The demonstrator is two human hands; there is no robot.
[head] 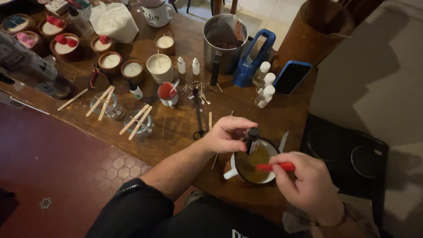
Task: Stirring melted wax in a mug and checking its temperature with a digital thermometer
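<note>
At the table's [176, 128] near edge, the left hand [227, 134] curls closed around a small dark bottle [252, 139] over a white cup [251, 165] of amber liquid; the right hand [308, 185] pinches a red stick [275, 167] above it.

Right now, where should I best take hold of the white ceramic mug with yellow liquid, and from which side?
Probably by the handle of the white ceramic mug with yellow liquid, coming from the left. It sticks out there, free of both hands, while the small dark bottle and the red stick crowd the rim above.
</note>
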